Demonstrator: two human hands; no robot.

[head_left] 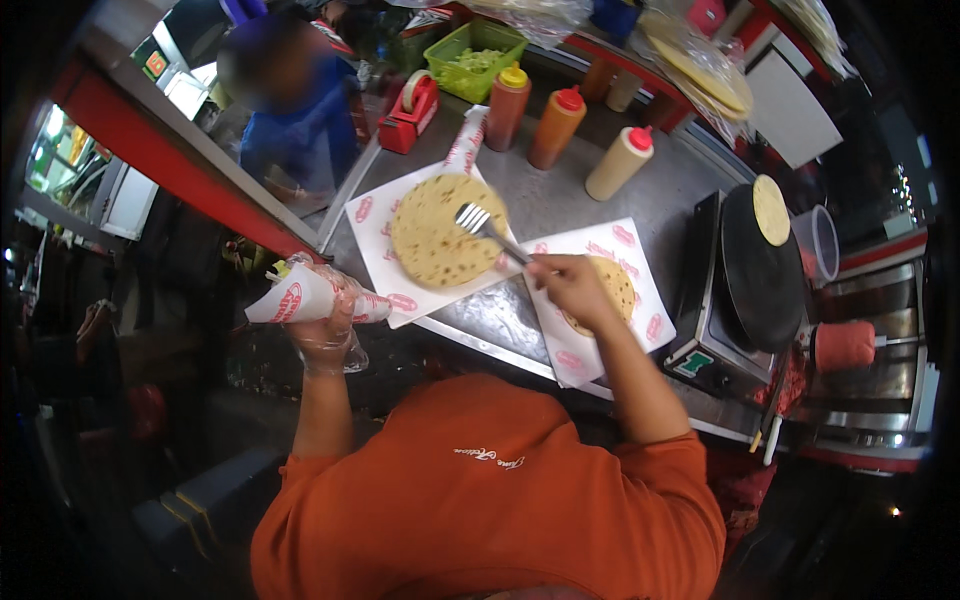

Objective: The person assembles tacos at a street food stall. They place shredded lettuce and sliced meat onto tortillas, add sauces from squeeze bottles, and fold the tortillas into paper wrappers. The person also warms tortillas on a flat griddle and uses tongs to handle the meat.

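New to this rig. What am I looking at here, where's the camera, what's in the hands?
There is no robot: a person in an orange top works with two hands. The single picture comes from a fisheye camera on the person's head, looking down, so straight edges bend near the rim.

The left hand, in a clear glove, holds a paper-wrapped roll away from the counter. The right hand holds a fork with its tines over a round flatbread lying on printed paper. A second flatbread lies on another sheet, partly under that hand.

Further back stand three squeeze bottles, a green basket and a red tape dispenser. To the right is a round black griddle with a small flatbread on it. Another person in blue stands beyond the counter.
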